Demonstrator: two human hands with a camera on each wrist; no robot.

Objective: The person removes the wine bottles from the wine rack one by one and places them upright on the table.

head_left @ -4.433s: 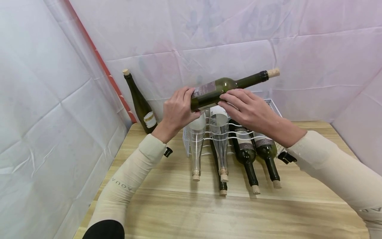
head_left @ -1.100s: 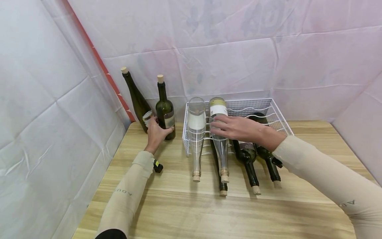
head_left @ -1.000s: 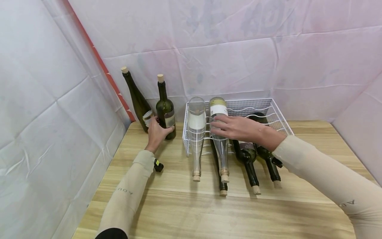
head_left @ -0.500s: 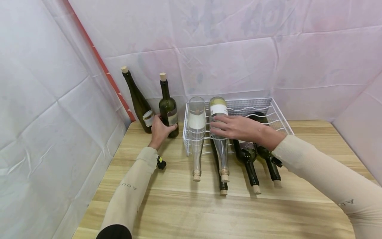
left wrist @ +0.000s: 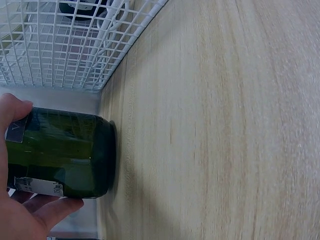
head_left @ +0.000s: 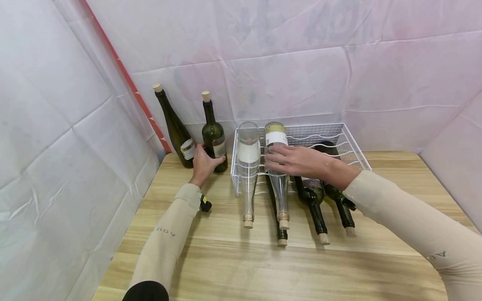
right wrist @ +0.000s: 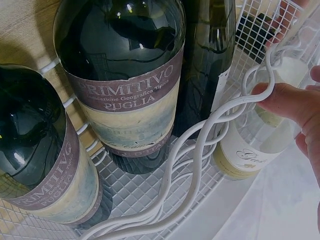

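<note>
Fingers (head_left: 199, 149) of the left hand (head_left: 203, 166), as the head view has it, curl round a corked green wine bottle (head_left: 213, 131) standing just left of the white wire rack (head_left: 301, 131); a slimmer corked bottle (head_left: 174, 125) stands farther left of the rack. Slightly spread, the fingers of the right hand (head_left: 297, 162) lie over a clear glass bottle (head_left: 277, 136) in the rack; gripping or merely resting, I can't tell. I'd judge the handling partway: five bottles lie racked, two stand outside, and one isn't yet let go.

Over at the left wrist, thumb (left wrist: 14, 110) and fingers clasp the green wine bottle from opposite sides, its base seemingly on the table (left wrist: 200, 125) beside the rack.

At the right wrist, the thumb meets the rack's wavy wire; two Primitivo bottles (right wrist: 130, 95) lie racked, untouched.
</note>
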